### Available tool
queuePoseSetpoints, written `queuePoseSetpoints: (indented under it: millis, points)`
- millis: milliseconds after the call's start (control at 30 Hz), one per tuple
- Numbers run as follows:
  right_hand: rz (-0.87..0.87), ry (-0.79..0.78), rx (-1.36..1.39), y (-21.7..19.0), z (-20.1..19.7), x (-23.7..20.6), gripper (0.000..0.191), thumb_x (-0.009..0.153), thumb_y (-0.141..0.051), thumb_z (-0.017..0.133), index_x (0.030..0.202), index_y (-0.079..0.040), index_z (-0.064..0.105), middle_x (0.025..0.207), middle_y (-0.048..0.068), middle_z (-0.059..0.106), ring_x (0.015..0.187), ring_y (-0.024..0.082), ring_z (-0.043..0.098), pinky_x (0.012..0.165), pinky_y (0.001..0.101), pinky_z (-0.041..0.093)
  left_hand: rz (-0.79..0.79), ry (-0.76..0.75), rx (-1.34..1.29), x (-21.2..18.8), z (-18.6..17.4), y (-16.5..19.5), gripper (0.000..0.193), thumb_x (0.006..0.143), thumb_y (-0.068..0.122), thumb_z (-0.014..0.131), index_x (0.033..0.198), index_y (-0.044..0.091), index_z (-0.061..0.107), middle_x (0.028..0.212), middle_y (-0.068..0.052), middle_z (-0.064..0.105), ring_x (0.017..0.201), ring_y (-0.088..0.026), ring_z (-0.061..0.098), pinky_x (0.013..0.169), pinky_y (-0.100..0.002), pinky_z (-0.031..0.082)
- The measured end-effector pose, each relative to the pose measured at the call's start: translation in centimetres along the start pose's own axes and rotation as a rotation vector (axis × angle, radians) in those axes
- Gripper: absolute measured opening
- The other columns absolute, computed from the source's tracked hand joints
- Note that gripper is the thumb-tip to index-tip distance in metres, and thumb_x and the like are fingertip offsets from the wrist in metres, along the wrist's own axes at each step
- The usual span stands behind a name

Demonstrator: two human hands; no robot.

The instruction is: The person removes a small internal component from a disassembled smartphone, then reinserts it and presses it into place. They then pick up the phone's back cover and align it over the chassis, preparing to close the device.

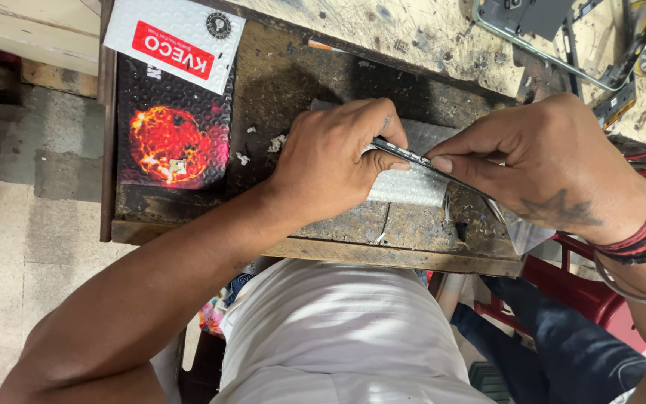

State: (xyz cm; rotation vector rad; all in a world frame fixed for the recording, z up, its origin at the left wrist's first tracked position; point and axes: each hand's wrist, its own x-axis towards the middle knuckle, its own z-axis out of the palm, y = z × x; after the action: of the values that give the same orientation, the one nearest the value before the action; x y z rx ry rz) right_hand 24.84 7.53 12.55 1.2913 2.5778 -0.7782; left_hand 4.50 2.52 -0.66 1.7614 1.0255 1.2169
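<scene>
Both grips clamped on a thin dark phone frame — left hand, right hand, over silver bubble wrap.

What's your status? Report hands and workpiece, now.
Left hand and right hand both pinching a thin dark flat device edge-up over silver bubble wrap. Worn wooden bench; red-and-black pouch off to the side. Nothing blocking.

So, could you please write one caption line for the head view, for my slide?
Two bare hands, left hand and right hand, grip a thin dark phone-like slab edge-on above a worn wooden bench.
</scene>
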Motion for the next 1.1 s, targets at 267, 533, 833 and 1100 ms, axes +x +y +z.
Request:
queuePoseSetpoints:
  millis: [267,533,833,1100]
  points:
    - [0.022,0.011,0.05,0.27,0.09,0.12,0.015,0.083,-0.016,0.08,0.096,-0.009,0.082,0.08,0.01,0.077,0.058,0.019,0.071,0.053,0.0307,0.054,-0.019,-0.002,-0.017,0.01,0.05,-0.12,0.032,0.087,0.024,0.084,0.096,0.007,0.059,0.091,-0.005,0.072,0.079,-0.025,0.074,0.065,-0.04,0.052]
    - [-0.008,0.003,0.004,0.28,-0.01,0.07,0.015,0.082,-0.017,0.081,0.095,-0.01,0.083,0.079,0.01,0.077,0.056,0.02,0.07,0.05,0.0311,0.053,-0.016,-0.004,-0.003,0.01,0.1,-0.21,0.031,0.087,0.024,0.085,0.096,0.007,0.06,0.09,-0.006,0.072,0.076,-0.022,0.073,0.063,-0.039,0.051]
    - [-0.002,-0.005,-0.007,0.3,0.04,-0.07,0.016,0.083,-0.019,0.081,0.095,-0.009,0.083,0.079,0.011,0.077,0.055,0.02,0.07,0.05,0.0308,0.054,-0.011,-0.01,0.0,-0.04,-0.09,-0.04,0.031,0.087,0.023,0.085,0.096,0.007,0.059,0.09,-0.006,0.071,0.078,-0.024,0.073,0.063,-0.04,0.051]
    - [-0.009,-0.018,-0.003,0.17,-0.07,-0.02,0.017,0.083,-0.017,0.081,0.097,-0.008,0.082,0.08,0.012,0.077,0.057,0.02,0.07,0.05,0.0309,0.054,-0.02,-0.013,0.0,0.05,-0.2,0.21,0.032,0.087,0.023,0.085,0.096,0.007,0.06,0.089,-0.006,0.07,0.076,-0.025,0.072,0.063,-0.04,0.05]
